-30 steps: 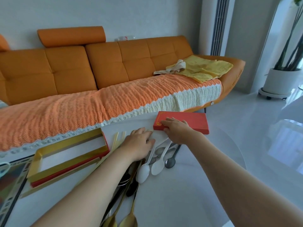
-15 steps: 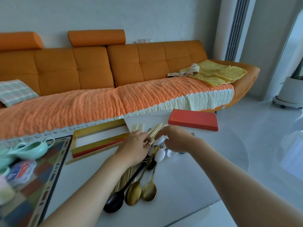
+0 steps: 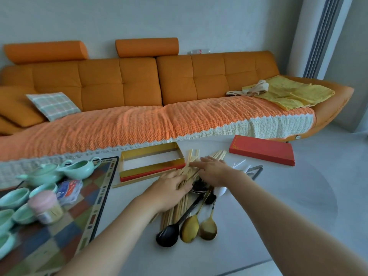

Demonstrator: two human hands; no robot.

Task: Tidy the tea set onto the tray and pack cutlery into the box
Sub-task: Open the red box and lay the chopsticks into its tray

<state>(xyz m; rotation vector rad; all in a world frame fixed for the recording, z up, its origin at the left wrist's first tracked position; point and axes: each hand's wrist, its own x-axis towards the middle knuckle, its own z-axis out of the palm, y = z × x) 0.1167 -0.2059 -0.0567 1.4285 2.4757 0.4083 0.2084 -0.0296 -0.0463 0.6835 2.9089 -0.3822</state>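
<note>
While left hand (image 3: 171, 186), right hand (image 3: 213, 169) lay straight fingers (image 3: 200, 160) on chopsticks (image 3: 218, 154) beside box (image 3: 151, 169), tray (image 3: 93, 204) holds teapot (image 3: 40, 174), cups (image 3: 14, 197).

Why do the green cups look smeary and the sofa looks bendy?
Head view: the mint cups at the left edge are smeared, likely by camera motion; same view, the wide lens bows the sofa; the left hand and right hand look soft.

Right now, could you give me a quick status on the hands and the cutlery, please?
Left hand, right hand both pressing on chopsticks. Box open, no cutlery inside. Spoons loose beside; red lid apart.
</note>
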